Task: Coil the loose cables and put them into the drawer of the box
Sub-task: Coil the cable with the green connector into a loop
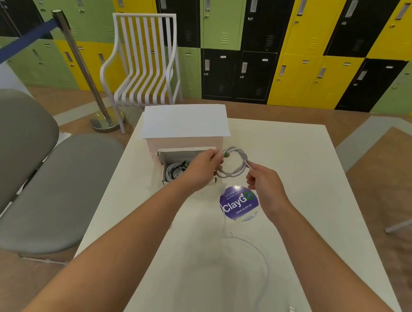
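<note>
A white box (185, 123) stands at the far left of the white table (291, 168), its drawer (162, 160) pulled open toward me with coiled cables (174, 171) lying inside. Both hands hold a coiled grey braided cable (237, 164) with a green tip, just right of the drawer and above the table. My left hand (202, 167) pinches the coil's left side; my right hand (265, 187) grips its right side. A loose white USB cable (266, 271) curves over the near table, its plug (292, 311) at the near right.
A round purple sticker (239, 203) lies on the table under my hands. Grey seats (48, 185) line the left side. A white slatted chair (144, 61) and a barrier post (84, 68) stand behind the table, before coloured lockers.
</note>
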